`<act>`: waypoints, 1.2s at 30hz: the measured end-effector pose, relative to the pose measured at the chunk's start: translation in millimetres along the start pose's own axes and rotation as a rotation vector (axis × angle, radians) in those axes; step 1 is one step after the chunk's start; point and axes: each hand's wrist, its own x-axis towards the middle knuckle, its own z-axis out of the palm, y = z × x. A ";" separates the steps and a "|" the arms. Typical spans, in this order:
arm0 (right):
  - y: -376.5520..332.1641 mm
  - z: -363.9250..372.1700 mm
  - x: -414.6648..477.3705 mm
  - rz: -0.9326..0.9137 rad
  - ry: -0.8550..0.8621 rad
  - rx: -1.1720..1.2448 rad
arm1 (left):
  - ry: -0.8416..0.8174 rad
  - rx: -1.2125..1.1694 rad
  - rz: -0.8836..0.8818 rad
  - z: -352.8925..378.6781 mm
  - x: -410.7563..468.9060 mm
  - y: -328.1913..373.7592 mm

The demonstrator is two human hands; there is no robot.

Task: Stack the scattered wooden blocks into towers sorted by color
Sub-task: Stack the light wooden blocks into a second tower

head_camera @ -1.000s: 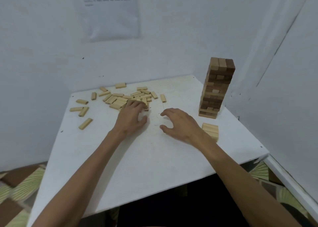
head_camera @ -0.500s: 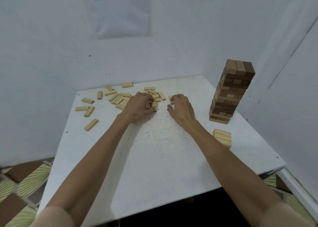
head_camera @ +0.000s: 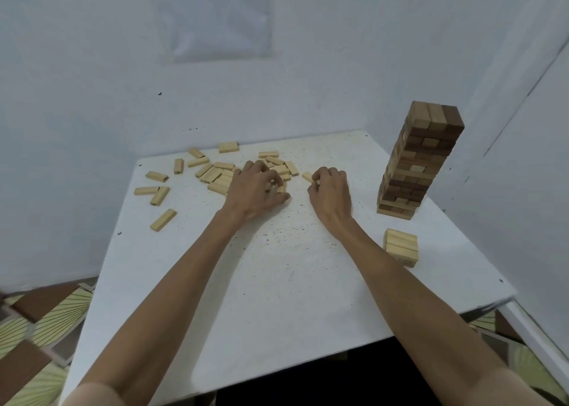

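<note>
White tabletop (head_camera: 277,297) fills the ground nearest me, speckled with small dark flecks, and patterned floor (head_camera: 46,322) shows past its left edge. Both my bare forearms reach out over it, well apart.

To the right, near the table's right edge, sits a low stack (head_camera: 401,247) of light blocks lying flat, the top layer side by side with its long axes running left to right.

Farther out, my left hand (head_camera: 255,194) rests on the table at the near right edge of the loose pile (head_camera: 221,174). Its fingers are curled down onto blocks there and its thumb tip touches the table; how many blocks it holds I cannot tell. Just beside it, not touching, my right hand (head_camera: 331,194) pinches the near end of one light block (head_camera: 307,176) between curled fingers and thumb. That block lies flat, its long axis slanting from my fingers away to the far left.

Off to the left a lone block (head_camera: 163,219) lies flat on a diagonal, near-left to far-right. Beyond it are more strays (head_camera: 159,195), each flat and each pointing its own way. The pile itself is all light wood, several blocks lying parallel on a slant and others crossed over them.

At far right the brown tower (head_camera: 418,162) stands upright near the wall, well apart from my hands. It has paler layers at its foot, and its top three blocks point away from me. A paper sheet (head_camera: 215,17) hangs on the back wall, its print too blurred to read.
</note>
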 end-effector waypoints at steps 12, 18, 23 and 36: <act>2.0 -6.8 -12.6 -0.009 0.015 0.027 | 0.107 0.185 0.105 4.0 -13.6 13.2; 1.4 -10.0 -17.4 0.010 0.018 0.063 | 0.068 0.018 -0.042 9.1 -11.9 19.2; 4.2 -16.4 -31.8 0.016 0.014 0.121 | 0.147 -0.158 -0.143 12.6 -13.6 25.9; 3.6 -63.6 -124.8 -0.140 -0.084 0.234 | 0.189 -0.461 -0.112 -11.8 -97.9 46.7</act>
